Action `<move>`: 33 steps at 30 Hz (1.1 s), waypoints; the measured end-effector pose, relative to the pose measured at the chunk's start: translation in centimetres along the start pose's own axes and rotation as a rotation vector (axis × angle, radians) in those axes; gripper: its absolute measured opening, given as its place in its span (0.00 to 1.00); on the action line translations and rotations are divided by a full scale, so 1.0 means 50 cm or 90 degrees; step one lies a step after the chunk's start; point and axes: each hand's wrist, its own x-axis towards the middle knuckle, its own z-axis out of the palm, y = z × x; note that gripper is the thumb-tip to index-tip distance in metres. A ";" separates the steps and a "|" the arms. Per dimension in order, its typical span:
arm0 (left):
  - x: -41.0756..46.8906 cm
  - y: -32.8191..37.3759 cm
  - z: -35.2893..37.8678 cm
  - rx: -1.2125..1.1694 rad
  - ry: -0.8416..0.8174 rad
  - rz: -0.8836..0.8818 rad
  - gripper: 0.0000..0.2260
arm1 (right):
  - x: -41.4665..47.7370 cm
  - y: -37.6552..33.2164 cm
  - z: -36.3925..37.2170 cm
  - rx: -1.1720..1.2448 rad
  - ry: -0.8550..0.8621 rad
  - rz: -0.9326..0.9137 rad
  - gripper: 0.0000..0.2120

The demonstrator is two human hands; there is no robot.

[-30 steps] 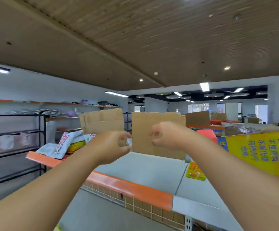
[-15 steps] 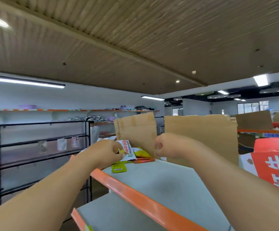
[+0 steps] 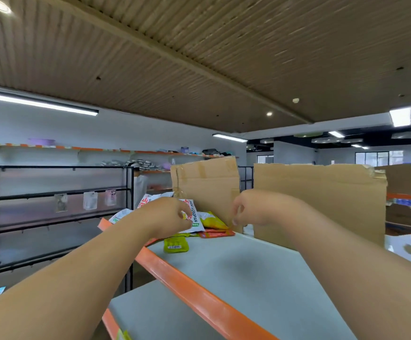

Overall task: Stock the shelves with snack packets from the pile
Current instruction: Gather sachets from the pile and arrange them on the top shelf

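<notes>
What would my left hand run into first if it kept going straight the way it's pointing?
Most likely the white snack packet on the pile: the left hand points at it, right at its edge. Whether they already touch is unclear.

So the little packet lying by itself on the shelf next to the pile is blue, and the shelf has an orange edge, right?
Not quite. The little packet lying by itself next to the pile is green, not blue, as the head view shows. It does lie on the shelf, and the shelf does have an orange edge.
</notes>
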 end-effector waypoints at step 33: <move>0.239 -0.243 0.208 -0.147 -0.193 0.343 0.09 | 0.348 -0.087 0.199 -0.304 -0.312 0.284 0.13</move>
